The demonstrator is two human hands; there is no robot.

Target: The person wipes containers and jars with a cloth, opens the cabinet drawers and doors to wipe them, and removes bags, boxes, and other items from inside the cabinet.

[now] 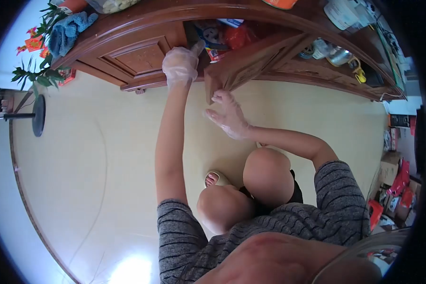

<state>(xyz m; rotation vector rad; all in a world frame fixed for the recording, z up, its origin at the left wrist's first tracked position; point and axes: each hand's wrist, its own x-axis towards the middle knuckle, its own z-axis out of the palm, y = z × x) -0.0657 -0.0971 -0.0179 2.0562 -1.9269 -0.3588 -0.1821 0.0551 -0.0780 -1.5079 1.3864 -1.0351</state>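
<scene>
My left hand (181, 65), in a clear plastic glove, is closed at the left edge of the open cabinet compartment. Something greyish (198, 48) shows beside its fingers, too unclear to name. Also gloved, my right hand (231, 116) is beside the free edge of the open wooden door (253, 61), its thumb and fingers apart and nothing visible between them. Behind the door, the compartment holds a red plastic bag (237, 37) and colourful packets (215, 45).
A blue cloth (70, 34) lies on the cabinet top (151, 20) beside a plant (41, 75). Metal containers (338, 56) sit in the right compartment. A black round stand (39, 115) is at left. Boxes (389, 168) and bags lie at right.
</scene>
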